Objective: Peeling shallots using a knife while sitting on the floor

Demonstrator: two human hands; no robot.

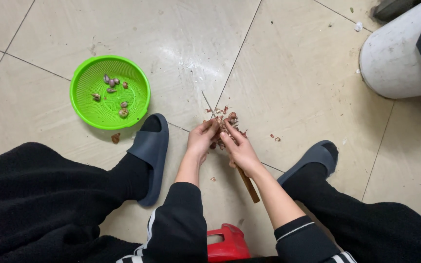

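i log: left hand (201, 140) grip pinched on a small clove (215, 127) above the peel pile (226, 119); right hand (241, 152) grip clamped on a knife (248, 185), wooden handle trailing back, blade by the clove; green basket (109, 92) of cloves on the floor, well apart, left.

We see our left hand (201, 140) pinching a small clove over a pile of reddish peelings (226, 120) on the tiled floor (293, 73). Our right hand (240, 152) grips a knife (247, 182) with a wooden handle, its blade pointing up past the fingers. A green basket (88, 104) holding a few cloves sits beside our left slipper (150, 151). A red stool (226, 246) shows between our knees.
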